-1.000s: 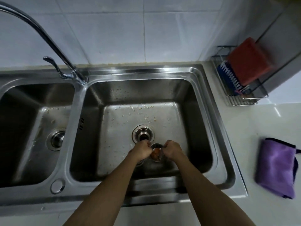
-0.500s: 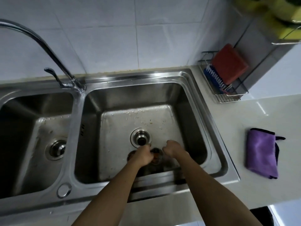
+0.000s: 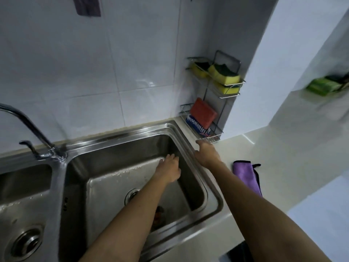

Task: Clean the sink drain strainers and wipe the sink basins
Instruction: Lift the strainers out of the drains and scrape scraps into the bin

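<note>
Change noted: both hands, which a moment ago were together at the strainer (image 3: pixel 159 214) beside the drain (image 3: pixel 132 193), are now off it and have moved to the far right. The left hand (image 3: pixel 168 170) hangs over the far right part of the right basin (image 3: pixel 113 186), fingers loosely straight, holding nothing. The right hand (image 3: pixel 206 155) is over the sink rim (image 3: pixel 190 148), fingers stretched out and empty, its tips just short of the rack (image 3: pixel 213 137) that holds a brush (image 3: pixel 196 126) and an orange sponge (image 3: pixel 203 114). The strainer lies on the basin floor, near side, partly hidden by the left forearm; brown matter shows on it, though the view is too blurred for detail. It is well apart from both hands, behind and below them. Assessment: the strainer is out of the drain but not yet clean, and the reach suggests a tool is being fetched, probably the brush or sponge. Grains (image 3: pixel 122 173) lie scattered on the basin floor, so wiping is outstanding. The left strainer (image 3: pixel 26 242) sits in place in the left basin (image 3: pixel 22 186), untouched. A cloth (image 3: pixel 245 176) lies on the counter, right of the sink, just beyond the right forearm.
</note>
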